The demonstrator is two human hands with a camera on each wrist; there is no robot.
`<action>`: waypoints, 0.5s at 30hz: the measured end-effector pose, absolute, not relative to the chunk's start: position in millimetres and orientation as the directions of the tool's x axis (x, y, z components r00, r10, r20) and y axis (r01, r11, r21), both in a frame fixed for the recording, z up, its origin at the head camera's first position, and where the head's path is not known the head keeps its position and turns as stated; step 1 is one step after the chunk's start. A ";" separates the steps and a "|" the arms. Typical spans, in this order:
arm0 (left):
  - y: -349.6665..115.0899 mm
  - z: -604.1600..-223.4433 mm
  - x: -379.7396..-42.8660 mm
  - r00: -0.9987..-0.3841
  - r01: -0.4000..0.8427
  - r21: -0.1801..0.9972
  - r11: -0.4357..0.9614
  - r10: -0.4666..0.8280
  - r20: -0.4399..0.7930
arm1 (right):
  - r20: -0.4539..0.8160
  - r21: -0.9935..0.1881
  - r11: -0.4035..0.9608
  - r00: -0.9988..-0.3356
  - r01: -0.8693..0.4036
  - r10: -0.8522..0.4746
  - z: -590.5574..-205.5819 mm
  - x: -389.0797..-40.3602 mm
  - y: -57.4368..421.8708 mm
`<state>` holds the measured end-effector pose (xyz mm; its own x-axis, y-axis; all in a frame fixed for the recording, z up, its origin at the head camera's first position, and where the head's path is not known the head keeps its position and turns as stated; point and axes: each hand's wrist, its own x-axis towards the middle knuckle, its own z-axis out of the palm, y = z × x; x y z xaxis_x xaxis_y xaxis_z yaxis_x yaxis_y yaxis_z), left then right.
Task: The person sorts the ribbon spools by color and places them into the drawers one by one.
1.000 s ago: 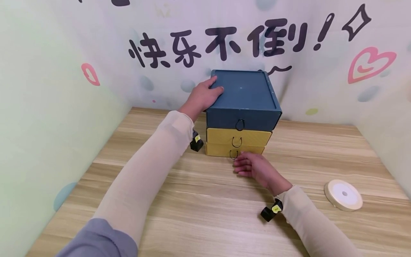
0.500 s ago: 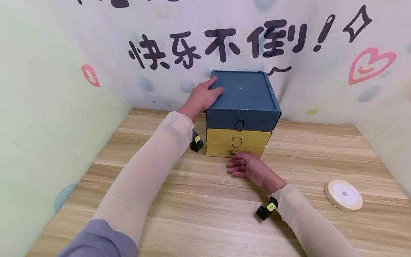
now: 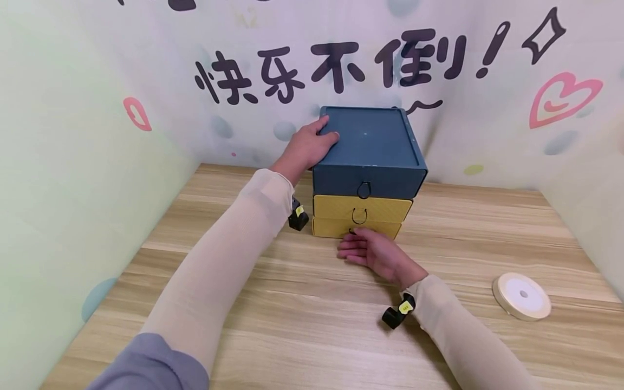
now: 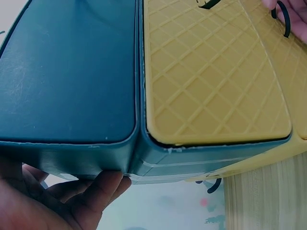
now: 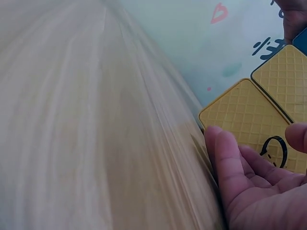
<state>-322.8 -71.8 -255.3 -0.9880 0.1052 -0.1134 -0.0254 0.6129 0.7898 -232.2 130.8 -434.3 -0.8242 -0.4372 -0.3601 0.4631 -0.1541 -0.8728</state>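
Observation:
A stack of small drawer boxes stands at the back of the table, a blue drawer unit (image 3: 368,135) on top. Below it sit a middle yellow drawer (image 3: 336,207) and a bottom yellow drawer (image 3: 327,227), each drawer front with a black loop handle. My left hand (image 3: 306,147) rests on the blue unit's top left edge; in the left wrist view its fingers (image 4: 103,191) lie along the side wall. At the bottom drawer's front is my right hand (image 3: 377,253), palm up. In the right wrist view that drawer's loop handle (image 5: 283,148) shows between the spread thumb and fingers.
A roll of cream ribbon (image 3: 521,296) lies on the wooden table (image 3: 292,325) to the right. Behind the stack hangs a printed backdrop (image 3: 273,32) with black lettering, and pale side walls flank the table.
My right hand has shifted left along the front of the bottom yellow drawer, now covering most of its loop handle in the head view. My left hand and the stack have stayed in place.

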 end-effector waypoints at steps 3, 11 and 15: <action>-71.8 -254.6 -322.9 -0.988 -0.026 0.791 0.611 0.106 -0.114 | -0.366 -0.864 -0.165 -0.819 0.475 -0.442 -433.9 -233.2 128.8; -72.6 -254.0 -322.4 -0.988 -0.021 0.793 0.609 0.109 -0.110 | -0.350 -0.859 -0.180 -0.805 0.480 -0.479 -434.5 -234.0 128.7; -73.1 -254.4 -322.4 -0.988 -0.022 0.791 0.611 0.108 -0.111 | -0.341 -0.839 -0.224 -0.800 0.495 -0.494 -435.9 -233.6 128.3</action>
